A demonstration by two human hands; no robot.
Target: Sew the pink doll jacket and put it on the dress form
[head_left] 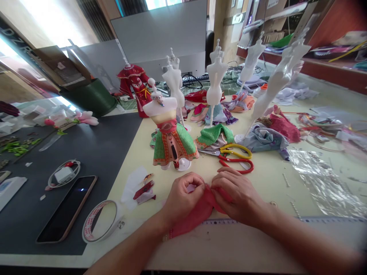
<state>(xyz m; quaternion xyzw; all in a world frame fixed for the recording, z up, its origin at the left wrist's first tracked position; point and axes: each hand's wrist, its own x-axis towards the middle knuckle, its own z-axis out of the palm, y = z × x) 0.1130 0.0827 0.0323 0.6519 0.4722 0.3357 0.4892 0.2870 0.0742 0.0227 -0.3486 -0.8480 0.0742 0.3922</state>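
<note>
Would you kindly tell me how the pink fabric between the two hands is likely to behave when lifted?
The pink fabric would probably hang limp, since it bends into soft folds beneath the left hand and right hand. It is likely light, as it looks thin. Its lower end may trail, as both hands pinch its upper part.
</note>
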